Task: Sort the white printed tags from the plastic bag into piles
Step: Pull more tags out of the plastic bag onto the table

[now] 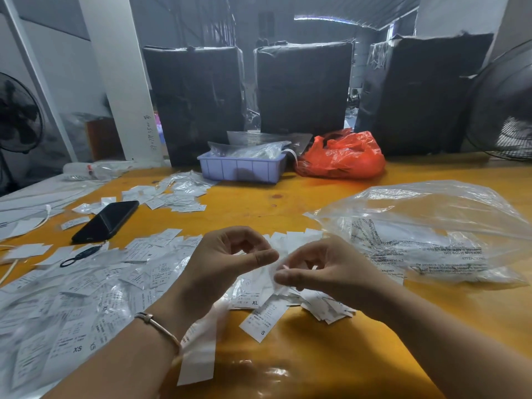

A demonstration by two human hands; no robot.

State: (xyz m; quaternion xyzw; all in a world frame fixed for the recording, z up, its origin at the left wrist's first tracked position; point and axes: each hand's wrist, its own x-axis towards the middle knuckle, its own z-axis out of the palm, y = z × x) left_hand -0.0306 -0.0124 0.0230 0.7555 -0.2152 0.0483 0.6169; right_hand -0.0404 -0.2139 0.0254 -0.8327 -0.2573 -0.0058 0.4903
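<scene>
- The left hand [230, 257] and right hand [319, 269] meet above the table [288, 203], just in front of the phone [106, 221] and to its right.
- Both hands have curled fingers and pinch one small white tag [275, 270] between them; it is crumpled and blurred, so its print cannot be read.
- The left wrist wears a thin bracelet [158, 326].
- Under the hands lies a loose pile of tags [288, 300]; one there reads XL, another nearer the person reads S.
- A much larger spread of tags [72, 298] covers the table below the phone, some marked XS.
- A further cluster of tags [175, 194] lies just beyond the phone, toward the back of the table.
- The clear plastic bag [431, 234] lies far right of the phone, just beside the right hand, printed with black warning text; whether tags are inside cannot be told.
- A black ring strap [80, 254] lies touching the tags just below the phone.
- A lilac tray [241, 168] holding clear bags sits beyond the phone to the right, with a red bag [342, 156] just beside it.
- Three black wrapped bundles [302, 87] stand behind the tray at the table's far edge.
- A fan [17, 113] stands far left of the phone, another fan [506, 105] at the far right.
</scene>
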